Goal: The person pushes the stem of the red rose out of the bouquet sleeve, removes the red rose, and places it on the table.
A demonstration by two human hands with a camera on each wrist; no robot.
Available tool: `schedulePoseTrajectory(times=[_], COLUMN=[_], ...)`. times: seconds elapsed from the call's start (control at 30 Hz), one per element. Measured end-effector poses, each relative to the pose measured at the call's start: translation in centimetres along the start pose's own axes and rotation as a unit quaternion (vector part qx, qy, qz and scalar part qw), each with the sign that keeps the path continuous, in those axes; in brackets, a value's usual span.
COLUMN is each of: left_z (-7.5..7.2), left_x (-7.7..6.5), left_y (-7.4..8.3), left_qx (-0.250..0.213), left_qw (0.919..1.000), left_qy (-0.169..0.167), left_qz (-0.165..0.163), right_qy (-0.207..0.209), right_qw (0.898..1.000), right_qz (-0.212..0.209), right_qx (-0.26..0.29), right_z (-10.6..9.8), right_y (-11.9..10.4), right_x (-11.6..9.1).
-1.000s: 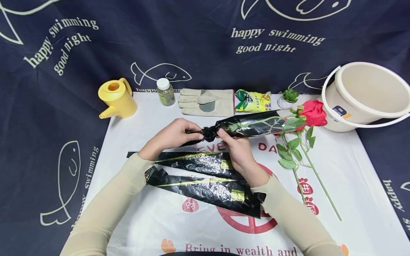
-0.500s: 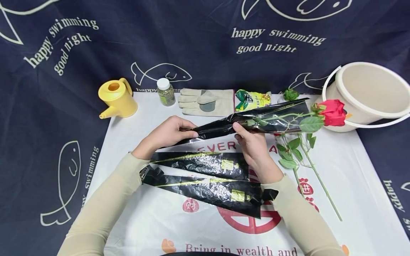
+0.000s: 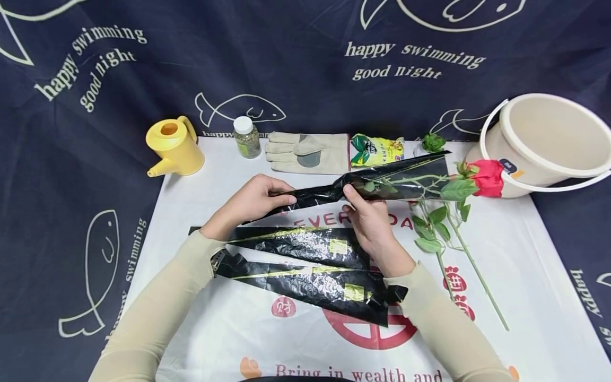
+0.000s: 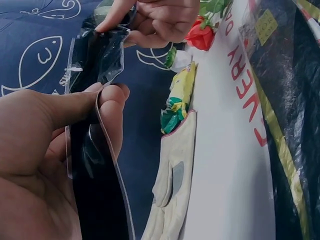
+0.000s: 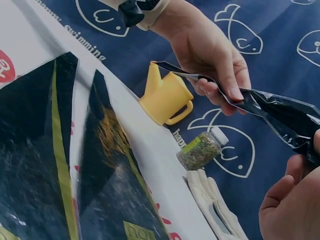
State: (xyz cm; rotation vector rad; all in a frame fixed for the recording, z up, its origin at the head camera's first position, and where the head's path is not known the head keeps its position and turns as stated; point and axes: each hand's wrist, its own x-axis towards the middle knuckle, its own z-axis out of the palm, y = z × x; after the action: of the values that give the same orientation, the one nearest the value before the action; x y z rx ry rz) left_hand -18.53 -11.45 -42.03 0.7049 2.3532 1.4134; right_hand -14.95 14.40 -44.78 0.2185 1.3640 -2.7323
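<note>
A red artificial rose (image 3: 489, 178) lies inside a black flower sleeve (image 3: 406, 175), its bloom sticking out at the wide right end. My left hand (image 3: 255, 200) pinches the sleeve's narrow tail between thumb and fingers. In the left wrist view that flattened tail (image 4: 97, 195) hangs down past the left hand (image 4: 37, 135). Around the sleeve's middle, where the film is creased, my right hand (image 3: 377, 228) grips with the thumb on top. Green leaves and stem (image 3: 427, 183) show through the clear front; the lower stem is hidden by black film.
Two flat black sleeves (image 3: 296, 247) lie below the hands. Loose rose stems (image 3: 472, 260) lie at right, beside a beige bucket (image 3: 534, 159). Along the back stand a yellow watering can (image 3: 179, 151), a jar (image 3: 247, 139), work gloves (image 3: 307, 154), a yellow packet (image 3: 377, 151) and a small succulent (image 3: 433, 142).
The film bunched between my hands has been drawn out straight as the right hand moved right along with the rose. Since then the right hand and bloom have shifted slightly back left.
</note>
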Motion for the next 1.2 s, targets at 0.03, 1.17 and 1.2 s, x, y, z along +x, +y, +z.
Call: schedulePoseTrajectory(times=[0.03, 1.17, 1.2], left_z=[0.1, 2.5, 2.3], left_x=[0.0, 0.5, 0.4], left_y=[0.0, 0.4, 0.3], left_qx=[-0.001, -0.085, -0.087], left_qw=[1.0000, 0.9933, 0.9936], left_qy=[0.001, 0.041, 0.030], left_qz=[-0.001, -0.066, -0.066], right_qy=[0.001, 0.024, 0.024], right_qw=[1.000, 0.993, 0.992], right_qz=[-0.002, -0.042, -0.038], right_qx=[-0.001, -0.110, -0.116], right_z=[0.1, 2.2, 2.1], right_y=[0.2, 2.5, 2.4], right_x=[0.0, -0.7, -0.6])
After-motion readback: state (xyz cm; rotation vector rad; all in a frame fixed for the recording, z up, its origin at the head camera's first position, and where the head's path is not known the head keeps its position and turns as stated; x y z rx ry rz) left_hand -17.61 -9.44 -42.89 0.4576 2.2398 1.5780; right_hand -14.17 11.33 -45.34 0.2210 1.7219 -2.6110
